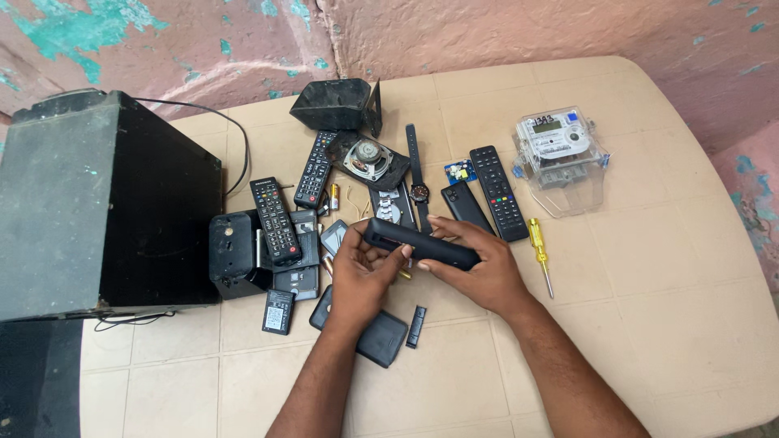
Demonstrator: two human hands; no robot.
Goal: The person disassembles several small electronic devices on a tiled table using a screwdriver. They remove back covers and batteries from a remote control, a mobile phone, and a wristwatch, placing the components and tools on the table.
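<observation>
Above the middle of the beige surface point(649, 284), the left hand point(361, 276) and right hand point(479, 272) each keep a closed grip on opposite ends of a black remote point(418, 243), near a yellow screwdriver point(539, 247) and a clear-cased meter point(560, 154)

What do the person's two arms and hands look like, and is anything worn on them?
Both forearms are bare up to the bottom edge of the picture: no sleeves show. The left hand and the right hand wear no gloves. No watch, bracelet or ring can be seen on either wrist or on the fingers that show. No markings or bandages are visible.
</observation>
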